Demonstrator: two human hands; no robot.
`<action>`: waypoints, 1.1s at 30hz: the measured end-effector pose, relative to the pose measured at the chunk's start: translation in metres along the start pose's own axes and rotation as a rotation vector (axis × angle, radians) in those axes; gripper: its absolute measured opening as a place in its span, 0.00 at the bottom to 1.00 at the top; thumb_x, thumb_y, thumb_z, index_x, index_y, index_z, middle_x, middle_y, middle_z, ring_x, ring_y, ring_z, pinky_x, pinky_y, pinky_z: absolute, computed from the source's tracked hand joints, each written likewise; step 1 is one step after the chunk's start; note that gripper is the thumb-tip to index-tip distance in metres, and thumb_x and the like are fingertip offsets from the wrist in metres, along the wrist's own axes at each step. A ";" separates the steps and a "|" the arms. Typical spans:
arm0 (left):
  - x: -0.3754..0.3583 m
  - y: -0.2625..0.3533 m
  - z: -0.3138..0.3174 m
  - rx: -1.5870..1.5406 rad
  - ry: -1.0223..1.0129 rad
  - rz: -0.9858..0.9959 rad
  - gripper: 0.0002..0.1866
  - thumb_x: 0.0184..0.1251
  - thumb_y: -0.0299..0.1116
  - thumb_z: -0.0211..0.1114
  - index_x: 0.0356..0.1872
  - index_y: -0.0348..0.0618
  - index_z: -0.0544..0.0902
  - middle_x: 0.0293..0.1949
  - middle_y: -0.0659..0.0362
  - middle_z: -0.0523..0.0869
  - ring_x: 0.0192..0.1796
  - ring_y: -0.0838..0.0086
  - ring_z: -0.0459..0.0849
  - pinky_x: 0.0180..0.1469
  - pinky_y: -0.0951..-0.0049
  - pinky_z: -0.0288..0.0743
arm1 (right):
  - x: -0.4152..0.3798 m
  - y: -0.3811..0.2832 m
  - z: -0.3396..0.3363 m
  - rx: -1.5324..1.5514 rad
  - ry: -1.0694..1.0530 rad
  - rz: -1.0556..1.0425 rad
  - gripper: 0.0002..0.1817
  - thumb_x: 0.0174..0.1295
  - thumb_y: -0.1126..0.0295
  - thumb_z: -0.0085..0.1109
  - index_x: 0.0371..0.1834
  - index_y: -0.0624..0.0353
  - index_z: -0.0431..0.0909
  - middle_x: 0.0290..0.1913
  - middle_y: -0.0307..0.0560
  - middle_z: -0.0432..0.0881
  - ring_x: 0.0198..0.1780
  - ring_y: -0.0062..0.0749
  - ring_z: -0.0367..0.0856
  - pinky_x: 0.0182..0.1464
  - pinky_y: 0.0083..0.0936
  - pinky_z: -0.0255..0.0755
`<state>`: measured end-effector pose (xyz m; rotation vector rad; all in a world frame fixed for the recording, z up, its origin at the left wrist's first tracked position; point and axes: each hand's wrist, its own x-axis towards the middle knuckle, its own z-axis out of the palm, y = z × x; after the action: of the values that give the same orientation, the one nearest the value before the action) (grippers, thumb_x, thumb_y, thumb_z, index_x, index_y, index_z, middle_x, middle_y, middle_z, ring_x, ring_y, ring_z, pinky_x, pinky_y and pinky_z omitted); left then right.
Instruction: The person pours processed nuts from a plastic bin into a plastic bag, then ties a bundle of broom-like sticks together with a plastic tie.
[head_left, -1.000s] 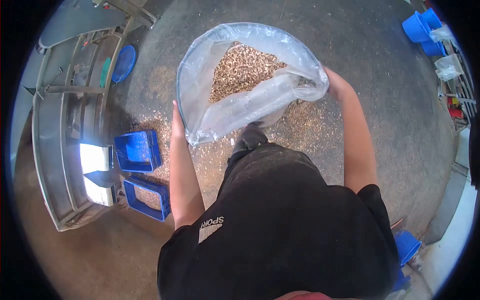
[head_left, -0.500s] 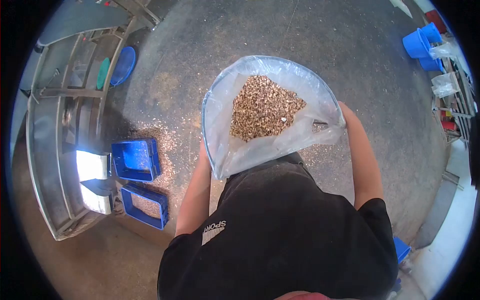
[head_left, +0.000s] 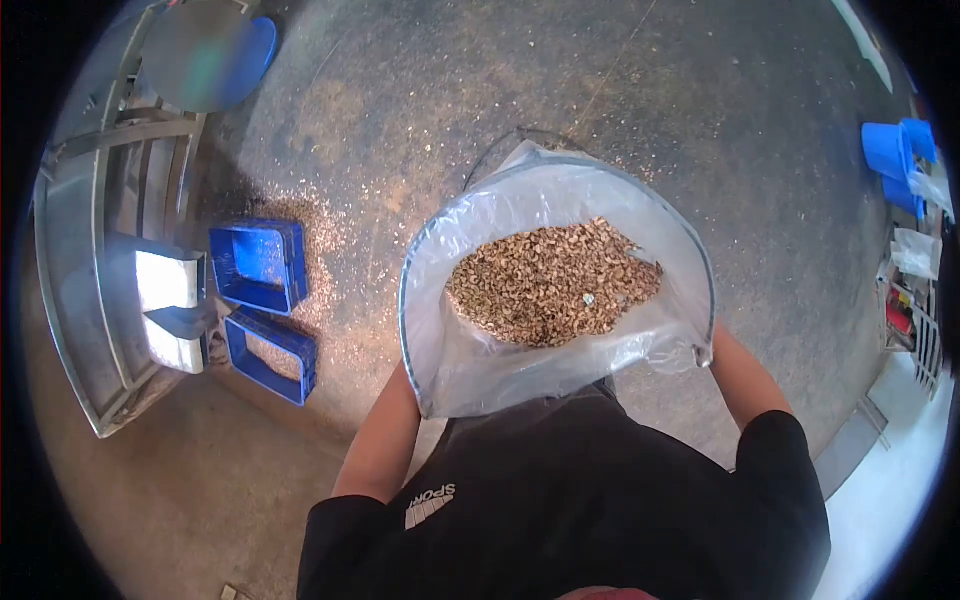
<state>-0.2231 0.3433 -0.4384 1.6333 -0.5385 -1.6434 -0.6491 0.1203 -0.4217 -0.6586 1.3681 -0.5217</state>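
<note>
A wide-mouthed clear plastic bag (head_left: 500, 205) with a stiff bluish rim is held up in front of my body. Inside lies a heap of small brown chips or shell-like pieces (head_left: 555, 285), with one pale bit among them. My left hand (head_left: 402, 393) grips the bag's left side, its fingers hidden behind the plastic. At the bag's lower right corner is my right hand (head_left: 722, 345), also mostly covered, holding that side. A thin dark curved line shows just beyond the far rim.
Two blue crates (head_left: 258, 265) (head_left: 270, 355) stand on the left by a metal-framed machine (head_left: 110, 240), with chips spilled on the floor (head_left: 330, 235) around them. Blue buckets (head_left: 887, 150) and a rack (head_left: 925, 350) are at the right. A blurred patch covers the upper left.
The bag has moved lower in view and looks larger, its mouth opened wider. The chips have spread into a broader, flatter heap. My right arm has shifted lower, and the surroundings have shifted in view.
</note>
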 end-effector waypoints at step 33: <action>0.037 0.019 -0.018 0.845 -0.176 -0.106 0.23 0.70 0.43 0.59 0.59 0.37 0.78 0.48 0.49 0.85 0.50 0.59 0.84 0.54 0.60 0.79 | -0.280 0.298 -0.110 -0.370 0.498 0.839 0.38 0.72 0.37 0.28 0.58 0.56 0.80 0.65 0.57 0.76 0.69 0.52 0.70 0.68 0.48 0.62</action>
<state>-0.1982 0.3072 -0.4500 2.1217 -1.3966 -1.7586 -0.8075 0.5127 -0.4375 -0.1875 2.0724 0.2756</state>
